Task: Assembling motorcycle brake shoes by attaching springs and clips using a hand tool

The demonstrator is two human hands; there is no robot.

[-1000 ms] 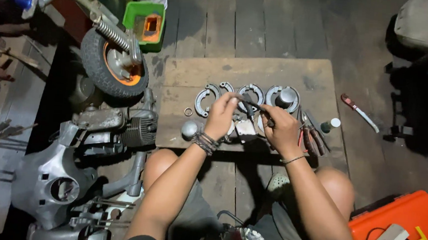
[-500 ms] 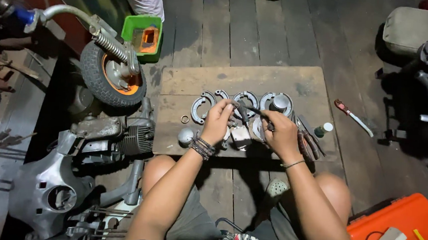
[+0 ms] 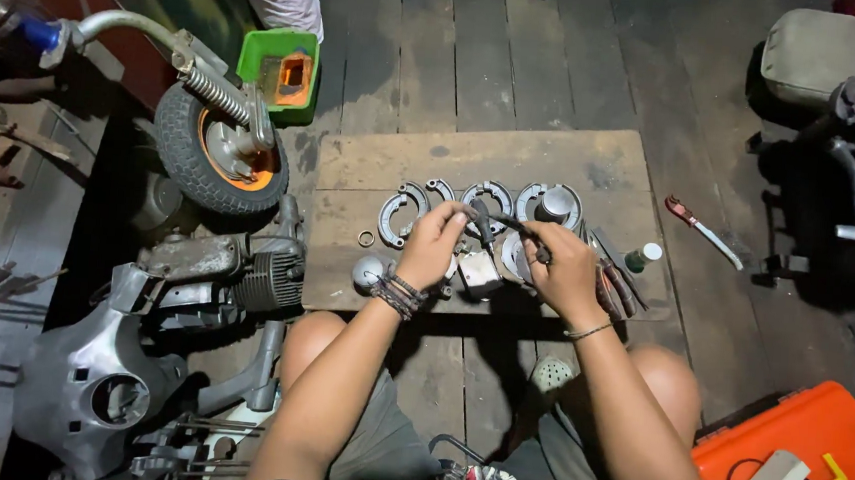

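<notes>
A wooden board [image 3: 473, 163] lies on the plank floor in front of my knees. Curved metal brake shoes [image 3: 401, 212] sit in a row across it, with a round metal cylinder [image 3: 553, 205] at the right end. My left hand [image 3: 434, 243] pinches a small part above the row. My right hand [image 3: 558, 269] grips a dark thin tool [image 3: 509, 224] whose tip reaches toward the left hand. A small pale block [image 3: 478, 271] lies between the hands. A metal ball-shaped piece [image 3: 368, 269] and a small ring [image 3: 365, 238] rest left of my left hand.
A scooter wheel with fork [image 3: 215, 145], engine [image 3: 235, 272] and grey body shell [image 3: 86, 387] crowd the left. A green tray [image 3: 281, 74] is behind the wheel. An orange toolbox [image 3: 815, 438] sits at the lower right, a red-handled tool [image 3: 701, 229] and small bottle [image 3: 642, 256] right of the board.
The view has drifted slightly, so the board sits a little lower. Both hands stay over the brake shoes; the right hand's tool has shifted slightly toward the left hand.
</notes>
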